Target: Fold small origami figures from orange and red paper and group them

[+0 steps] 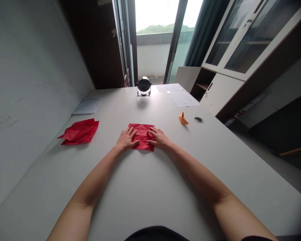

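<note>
A creased sheet of red origami paper (pixel 141 136) lies nearly flat on the white table (pixel 145 187), its surface crossed by fold lines. My left hand (pixel 126 138) rests on its left side with the fingers spread. On the right side, my right hand (pixel 159 137) lies on the paper, fingers apart and pointing inward. Both palms hide parts of the side edges. Further left sits a second piece of red paper (pixel 80 132), crumpled and partly raised. To the right stands a small orange folded-paper figure (pixel 183 119).
A round black device on a metal stand (pixel 143 86) is at the table's far edge. White papers (pixel 183 98) lie at the back right, and another stack of papers (pixel 86 105) by the left wall. A round cable hole (pixel 198 119) is near the right edge.
</note>
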`<state>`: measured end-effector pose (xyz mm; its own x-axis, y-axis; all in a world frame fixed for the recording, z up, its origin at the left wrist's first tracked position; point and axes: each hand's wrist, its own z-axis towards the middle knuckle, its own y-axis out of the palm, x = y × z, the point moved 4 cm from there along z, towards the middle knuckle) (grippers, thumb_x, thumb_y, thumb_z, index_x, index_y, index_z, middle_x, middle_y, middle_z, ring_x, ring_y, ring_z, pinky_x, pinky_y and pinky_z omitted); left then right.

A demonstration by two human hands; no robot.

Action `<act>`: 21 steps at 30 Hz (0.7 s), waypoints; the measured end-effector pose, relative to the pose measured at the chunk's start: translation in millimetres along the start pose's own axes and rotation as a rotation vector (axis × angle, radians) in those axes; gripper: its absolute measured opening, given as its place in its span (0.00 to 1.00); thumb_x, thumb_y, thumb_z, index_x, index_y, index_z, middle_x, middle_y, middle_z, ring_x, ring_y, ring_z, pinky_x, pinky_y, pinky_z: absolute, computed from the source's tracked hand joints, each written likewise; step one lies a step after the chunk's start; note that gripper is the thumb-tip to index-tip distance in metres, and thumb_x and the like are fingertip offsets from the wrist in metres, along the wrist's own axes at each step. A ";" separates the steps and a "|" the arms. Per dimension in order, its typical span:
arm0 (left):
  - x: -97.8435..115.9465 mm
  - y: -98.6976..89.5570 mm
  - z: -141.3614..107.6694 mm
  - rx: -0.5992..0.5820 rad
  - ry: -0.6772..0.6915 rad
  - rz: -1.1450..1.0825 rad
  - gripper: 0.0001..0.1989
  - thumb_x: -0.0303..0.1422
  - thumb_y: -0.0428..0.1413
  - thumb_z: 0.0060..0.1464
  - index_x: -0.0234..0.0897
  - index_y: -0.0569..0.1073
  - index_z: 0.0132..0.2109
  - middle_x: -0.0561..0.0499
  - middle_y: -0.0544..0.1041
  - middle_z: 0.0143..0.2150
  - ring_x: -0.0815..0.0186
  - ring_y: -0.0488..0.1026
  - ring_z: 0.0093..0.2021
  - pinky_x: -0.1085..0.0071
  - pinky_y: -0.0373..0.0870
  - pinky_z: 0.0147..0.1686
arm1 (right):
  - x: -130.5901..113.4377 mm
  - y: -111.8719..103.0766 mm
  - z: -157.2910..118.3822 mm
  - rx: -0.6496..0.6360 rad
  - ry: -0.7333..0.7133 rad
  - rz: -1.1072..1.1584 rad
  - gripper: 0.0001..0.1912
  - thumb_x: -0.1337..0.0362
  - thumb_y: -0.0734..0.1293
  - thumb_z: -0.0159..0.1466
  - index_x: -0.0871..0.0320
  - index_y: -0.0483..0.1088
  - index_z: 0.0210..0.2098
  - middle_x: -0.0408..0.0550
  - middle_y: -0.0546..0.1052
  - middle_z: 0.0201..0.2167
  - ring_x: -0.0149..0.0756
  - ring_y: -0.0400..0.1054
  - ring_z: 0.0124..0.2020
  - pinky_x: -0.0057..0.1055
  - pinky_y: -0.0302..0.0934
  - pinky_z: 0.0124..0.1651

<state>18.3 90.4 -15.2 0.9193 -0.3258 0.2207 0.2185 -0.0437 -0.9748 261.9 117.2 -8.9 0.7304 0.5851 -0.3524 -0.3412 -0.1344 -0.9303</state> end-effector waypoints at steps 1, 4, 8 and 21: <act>0.5 1.2 -0.3 0.004 -0.008 0.002 0.41 0.60 0.45 0.60 0.48 0.52 0.73 0.48 0.45 0.77 0.51 0.39 0.76 0.47 0.35 0.71 | -0.9 1.3 1.5 -0.002 0.014 -0.022 0.41 0.36 0.61 0.65 0.50 0.55 0.70 0.54 0.52 0.73 0.50 0.42 0.74 0.53 0.36 0.73; 0.1 2.2 0.5 0.007 -0.031 0.007 0.43 0.61 0.46 0.57 0.48 0.52 0.73 0.48 0.44 0.77 0.48 0.38 0.76 0.47 0.34 0.71 | -3.0 3.9 7.6 -0.023 0.028 -0.070 0.43 0.34 0.59 0.64 0.49 0.55 0.71 0.52 0.48 0.74 0.51 0.38 0.75 0.54 0.33 0.73; -1.2 1.5 2.6 -0.004 -0.051 0.008 0.46 0.63 0.48 0.54 0.46 0.52 0.73 0.46 0.44 0.77 0.46 0.38 0.75 0.47 0.35 0.71 | -4.3 5.0 14.5 -0.060 0.045 -0.104 0.47 0.30 0.58 0.62 0.49 0.53 0.71 0.52 0.47 0.74 0.53 0.35 0.75 0.56 0.31 0.72; -1.8 -17.8 -16.0 0.147 -0.078 -0.043 0.39 0.58 0.52 0.56 0.44 0.62 0.69 0.44 0.61 0.70 0.49 0.55 0.69 0.54 0.50 0.68 | -7.5 -1.1 5.9 -0.080 0.004 -0.053 0.52 0.30 0.61 0.59 0.50 0.47 0.73 0.53 0.46 0.74 0.52 0.35 0.75 0.54 0.29 0.73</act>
<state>7.5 76.6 1.3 0.9294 -0.2520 0.2697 0.2987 0.0840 -0.9506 253.3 117.7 -4.6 0.7488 0.5896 -0.3029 -0.2540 -0.1669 -0.9527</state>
